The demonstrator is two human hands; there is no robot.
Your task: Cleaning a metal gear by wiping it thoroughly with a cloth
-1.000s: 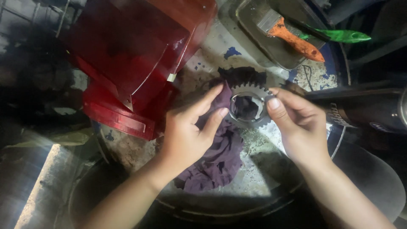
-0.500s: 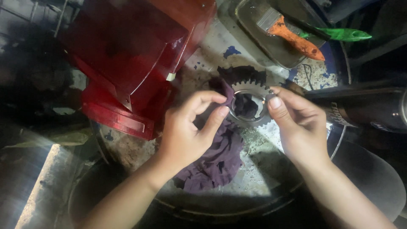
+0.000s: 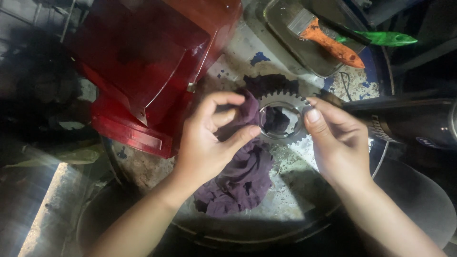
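Note:
A toothed metal gear ring (image 3: 284, 101) is held up over a worn round drum top (image 3: 304, 190). My right hand (image 3: 335, 138) pinches the gear's right rim between thumb and fingers. My left hand (image 3: 209, 138) grips a dark purple rag (image 3: 240, 176) and presses part of it against the gear's left side. The rag hangs down from the gear onto the drum top, and some of it shows through the gear's centre hole.
A red plastic body panel (image 3: 152, 62) lies at the upper left, overlapping the drum. A metal tray (image 3: 290, 43) at the top holds an orange-handled paintbrush (image 3: 328, 40) and a green-handled tool (image 3: 385, 38). A dark cylinder (image 3: 409, 123) lies at the right.
My left hand's fingers have curled in, bunching the rag against the gear's left rim. The right hand and the gear have stayed almost still.

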